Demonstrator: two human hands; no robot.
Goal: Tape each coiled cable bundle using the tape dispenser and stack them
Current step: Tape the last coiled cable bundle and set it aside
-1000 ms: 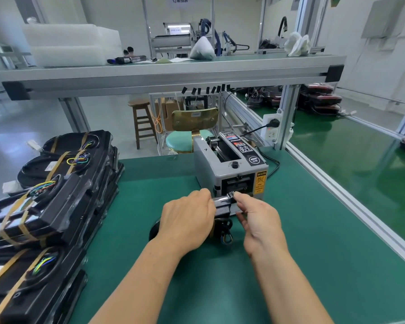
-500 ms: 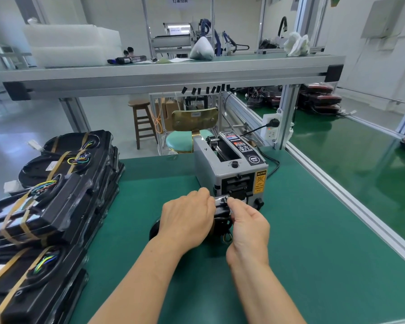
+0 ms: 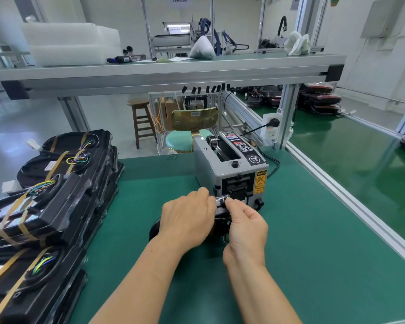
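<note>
Stacks of taped bundles (image 3: 56,195) fill the left edge of the green bench (image 3: 313,253), piled several deep and each crossed with tan bands, so a good share of the job looks finished. How many remain untaped I cannot tell, since no loose pile shows.

Moving right, the left hand (image 3: 187,218) lies over the cable bundle (image 3: 221,210) being worked, fingers curled down over its top and gripping it against the mat. The hand hides most of the bundle. Only a dark rim pokes out on its left side, and a black section shows between the two hands.

Just right of that, the right hand (image 3: 246,223) has thumb and forefinger pinched on a glossy strip of tape (image 3: 221,199) at the bundle's upper edge, its fingertips nearly touching those of the left hand. Directly behind both hands sits the tape dispenser (image 3: 232,174), its outlet just beyond the fingertips.

My reading is that the strip is being wrapped round this bundle. Pressing it down and carrying the bundle left to the stack are not yet done.
</note>
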